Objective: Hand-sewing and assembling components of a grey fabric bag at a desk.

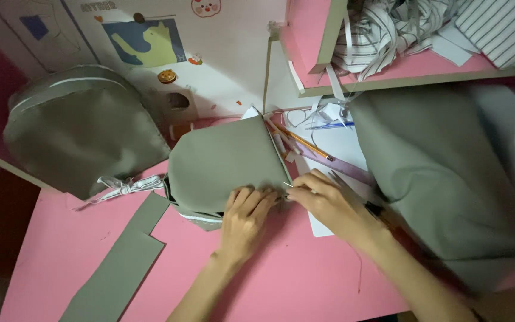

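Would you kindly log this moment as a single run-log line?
left hand: pressing grey fabric piece | right hand: at fabric edge, holding thin pointed tool, unclear | surface: pink table

Blue-and-yellow animal picture (144, 42) on white wall, small round stickers (167, 76) below

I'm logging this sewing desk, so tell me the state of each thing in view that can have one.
Left hand: flat, pressing the folded grey fabric piece.
Right hand: pinching something thin at the fabric's edge.
Large grey cloth: draped, rumpled.
Grey strip: lying flat on the pink table.
Pencil: lying loose.
Grey bundle: tied.
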